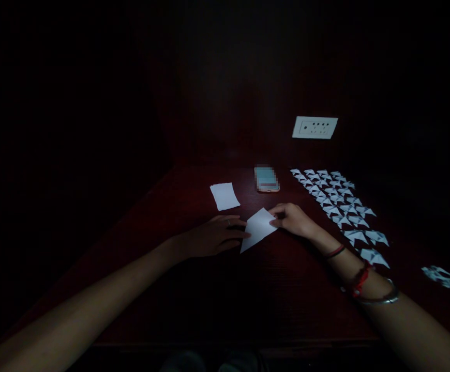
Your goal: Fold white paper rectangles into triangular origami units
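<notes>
A white sheet of paper [259,227] lies angled between my hands over the dark red table, one corner pointing toward me. My right hand [293,219] pinches its right side, thumb on top and fingers behind the edge. On the other side, my left hand [219,235] has its fingers stretched out and apart, the tips touching the paper's left edge. Just beyond my left hand rests a small stack of white square paper [225,197].
Rows of folded white paper pieces [335,196] cover the table's right side. Another folded paper cluster [442,276] sits farther right. A phone [266,179] lies behind the paper. On the back wall is a white socket panel [315,127]. The table's front edge [225,342] is near me.
</notes>
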The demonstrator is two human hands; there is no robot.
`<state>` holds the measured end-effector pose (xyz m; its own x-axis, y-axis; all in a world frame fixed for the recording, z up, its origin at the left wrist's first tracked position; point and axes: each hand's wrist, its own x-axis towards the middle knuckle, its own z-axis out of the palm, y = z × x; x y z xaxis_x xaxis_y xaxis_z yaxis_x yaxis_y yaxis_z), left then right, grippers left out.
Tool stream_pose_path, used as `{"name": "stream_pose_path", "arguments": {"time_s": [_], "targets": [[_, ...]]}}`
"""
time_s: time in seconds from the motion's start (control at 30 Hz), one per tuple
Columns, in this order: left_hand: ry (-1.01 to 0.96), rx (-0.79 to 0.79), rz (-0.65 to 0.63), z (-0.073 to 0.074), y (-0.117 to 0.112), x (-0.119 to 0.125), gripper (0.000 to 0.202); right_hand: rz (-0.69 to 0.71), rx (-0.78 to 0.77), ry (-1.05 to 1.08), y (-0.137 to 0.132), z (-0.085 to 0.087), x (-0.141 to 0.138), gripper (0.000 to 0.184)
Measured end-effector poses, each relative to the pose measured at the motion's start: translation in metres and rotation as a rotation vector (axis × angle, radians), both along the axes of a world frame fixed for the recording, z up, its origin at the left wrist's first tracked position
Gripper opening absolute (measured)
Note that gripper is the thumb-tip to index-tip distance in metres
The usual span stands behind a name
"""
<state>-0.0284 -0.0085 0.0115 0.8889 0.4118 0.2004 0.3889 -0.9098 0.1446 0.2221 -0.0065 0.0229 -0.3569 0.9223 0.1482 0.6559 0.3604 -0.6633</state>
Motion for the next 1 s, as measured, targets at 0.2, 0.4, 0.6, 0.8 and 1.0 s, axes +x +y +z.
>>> {"name": "stream_pose_path", "arguments": {"time_s": [0.2, 0.4, 0.6, 0.8, 1.0], "targets": [[0.015, 0.022, 0.008, 0.001, -0.002, 0.003, 0.029, 0.251, 0.337, -0.133, -0.007, 0.001, 0.000, 0.032], [0.004, 0.025, 0.016, 0.003, -0.002, 0.004, 0.030, 0.418, 0.381, -0.284, -0.011, 0.002, 0.001, 0.034], [0.003, 0.054, 0.012, 0.000, -0.001, 0.003, 0.028, 0.460, 0.400, -0.305, -0.011, 0.002, 0.003, 0.035], [0.033, 0.084, 0.035, 0.001, -0.004, 0.006, 0.029, 0.465, 0.397, -0.331, -0.011, 0.003, 0.003, 0.035], [0.081, 0.103, 0.051, -0.004, -0.003, 0.009, 0.030, 0.489, 0.382, -0.336, -0.010, 0.002, 0.003, 0.034]]}}
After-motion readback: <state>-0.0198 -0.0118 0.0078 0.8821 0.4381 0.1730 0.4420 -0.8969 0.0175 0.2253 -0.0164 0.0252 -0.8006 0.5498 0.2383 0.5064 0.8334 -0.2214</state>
